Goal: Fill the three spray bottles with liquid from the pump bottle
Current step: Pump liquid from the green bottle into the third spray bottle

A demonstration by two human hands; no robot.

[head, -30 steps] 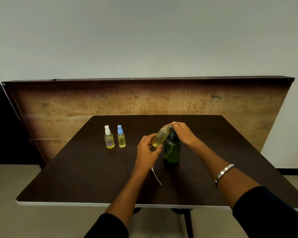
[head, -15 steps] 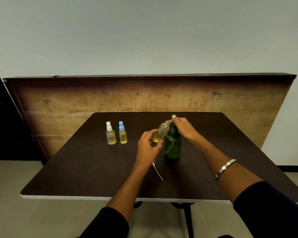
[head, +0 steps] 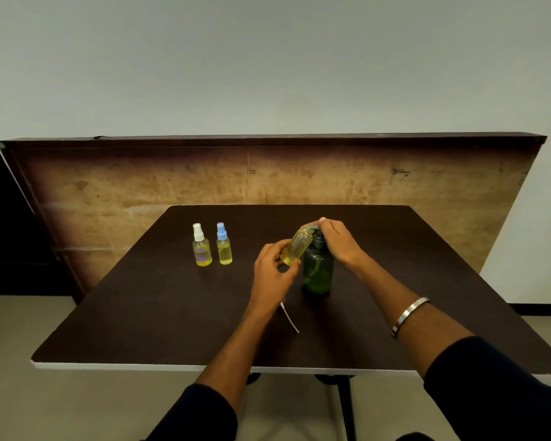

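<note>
A dark green pump bottle (head: 318,271) stands on the dark table (head: 159,313). My right hand (head: 337,240) rests on its pump head. My left hand (head: 274,272) holds a small uncapped spray bottle (head: 297,246), tilted, its mouth up against the pump nozzle; it is largely full of yellow liquid. Its spray top with a white dip tube (head: 289,318) lies on the table below my left hand. Two capped spray bottles with yellow liquid stand at the left: one with a white cap (head: 201,246), one with a blue cap (head: 224,245).
A long wooden panel (head: 268,176) stands behind the table, against the wall. The table's near edge (head: 204,367) has a white rim. The floor shows below it, with the table's leg (head: 344,405).
My right hand has pressed lower on the pump head. The tilted bottle in my left hand stays at the nozzle. The view has shifted slightly.
</note>
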